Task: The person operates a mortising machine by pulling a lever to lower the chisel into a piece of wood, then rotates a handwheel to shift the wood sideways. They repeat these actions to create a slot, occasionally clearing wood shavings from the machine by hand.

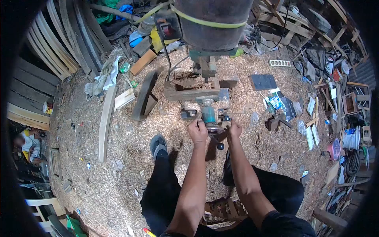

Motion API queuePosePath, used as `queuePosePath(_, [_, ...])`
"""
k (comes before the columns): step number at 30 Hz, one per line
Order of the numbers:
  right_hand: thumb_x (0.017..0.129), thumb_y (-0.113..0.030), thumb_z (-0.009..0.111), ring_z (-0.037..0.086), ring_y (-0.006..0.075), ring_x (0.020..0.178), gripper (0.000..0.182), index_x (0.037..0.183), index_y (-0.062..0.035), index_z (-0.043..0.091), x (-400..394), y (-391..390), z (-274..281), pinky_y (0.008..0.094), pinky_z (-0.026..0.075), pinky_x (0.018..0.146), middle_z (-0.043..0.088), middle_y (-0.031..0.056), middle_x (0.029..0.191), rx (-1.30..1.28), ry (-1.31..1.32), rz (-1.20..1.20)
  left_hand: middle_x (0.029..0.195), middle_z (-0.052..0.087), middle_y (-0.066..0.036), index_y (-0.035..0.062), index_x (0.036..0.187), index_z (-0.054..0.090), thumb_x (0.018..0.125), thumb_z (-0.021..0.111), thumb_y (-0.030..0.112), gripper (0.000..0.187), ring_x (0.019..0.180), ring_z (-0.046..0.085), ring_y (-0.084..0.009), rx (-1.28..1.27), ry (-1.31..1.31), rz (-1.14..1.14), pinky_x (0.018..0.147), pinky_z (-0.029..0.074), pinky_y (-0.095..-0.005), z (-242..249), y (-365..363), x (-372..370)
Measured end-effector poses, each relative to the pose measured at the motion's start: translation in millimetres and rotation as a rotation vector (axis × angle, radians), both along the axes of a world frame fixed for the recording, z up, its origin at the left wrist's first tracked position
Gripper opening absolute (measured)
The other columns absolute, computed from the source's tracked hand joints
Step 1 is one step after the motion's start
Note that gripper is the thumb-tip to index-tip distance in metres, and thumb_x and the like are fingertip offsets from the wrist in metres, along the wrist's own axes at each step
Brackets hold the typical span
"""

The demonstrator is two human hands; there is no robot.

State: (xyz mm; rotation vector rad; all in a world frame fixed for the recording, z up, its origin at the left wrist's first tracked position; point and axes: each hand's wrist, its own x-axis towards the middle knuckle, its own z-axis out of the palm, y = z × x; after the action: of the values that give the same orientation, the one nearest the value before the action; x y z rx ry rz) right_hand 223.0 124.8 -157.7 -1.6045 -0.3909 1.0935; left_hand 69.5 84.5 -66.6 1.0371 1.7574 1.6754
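A floor-standing drilling or mortising machine with a green body [209,114] is in front of me. On its near side is a metal handwheel [215,130] with a black ball knob [220,146]. My left hand [198,132] is closed at the wheel's left side; what lies inside its fingers is hidden. Just right of the wheel, my right hand [234,129] is also closed, beside a small dark clamp knob [226,117]; its grip is too small to make out. Beyond both hands, a wooden piece with a rectangular opening [192,94] rests on the machine under the spindle [206,79].
Wood shavings [130,177] cover the floor. A long board [106,124] and a dark beam [145,96] lie left. A dark flat panel [263,82] and a power strip [280,63] lie right. A person [30,144] is at far left.
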Motion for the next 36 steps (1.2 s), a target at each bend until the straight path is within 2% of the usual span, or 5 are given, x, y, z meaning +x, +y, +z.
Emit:
queuePosePath(18, [0.089, -0.039, 0.064, 0.054, 0.0138, 0.070, 0.046, 0.078, 0.0062, 0.063, 13, 5, -3, 0.0318, 0.046, 0.068, 0.062, 0.0088, 0.073, -0.082, -0.214, 0.188, 0.048, 0.038, -0.001, 0.0013, 0.056, 0.041, 0.084, 0.045, 0.014, 0.031, 0.048, 0.039, -0.0092, 0.044, 0.015, 0.038, 0.045, 0.031, -0.0293, -14, 4, 0])
queuePosePath(22, [0.090, -0.030, 0.065, 0.055, 0.0141, 0.070, 0.036, 0.100, 0.0045, 0.067, -3, -7, -26, 0.0331, 0.047, 0.069, 0.064, 0.0077, 0.074, 0.407, -0.659, 0.132, 0.054, 0.047, -0.023, -0.0041, 0.063, 0.051, 0.080, 0.047, 0.015, 0.026, 0.045, 0.046, -0.0335, 0.011, 0.062, 0.034, 0.048, 0.037, -0.0415, -19, 4, -3])
queuePosePath(27, [0.098, -0.037, 0.050, 0.063, 0.0192, 0.074, 0.044, 0.092, 0.0045, 0.061, -10, -9, -2, 0.0318, 0.050, 0.062, 0.062, 0.0086, 0.076, 0.051, -0.259, 0.282, 0.053, 0.046, -0.023, -0.0041, 0.063, 0.051, 0.080, 0.047, 0.015, 0.025, 0.045, 0.046, -0.0329, -0.009, 0.082, 0.011, 0.048, 0.037, -0.0409, -11, 2, -5])
queuePosePath(31, [0.099, -0.041, 0.041, 0.067, 0.0305, 0.077, 0.054, 0.114, 0.0106, 0.042, -5, 4, -4, 0.0403, 0.055, 0.062, 0.061, 0.0186, 0.087, -0.082, 0.678, 0.137, 0.051, 0.042, -0.016, -0.0030, 0.061, 0.047, 0.081, 0.047, 0.014, 0.027, 0.046, 0.043, -0.0242, 0.034, 0.055, 0.047, 0.047, 0.035, -0.0376, 8, 1, 1])
queuePosePath(36, [0.097, -0.040, 0.047, 0.056, 0.0165, 0.069, 0.049, 0.089, 0.0059, 0.060, -12, -12, -21, 0.0320, 0.046, 0.064, 0.063, 0.0105, 0.077, 0.155, -0.228, 0.176, 0.050, 0.037, -0.003, -0.0012, 0.059, 0.042, 0.084, 0.045, 0.014, 0.030, 0.051, 0.038, -0.0109, 0.060, 0.058, 0.032, 0.047, 0.031, -0.0326, 2, 3, -1])
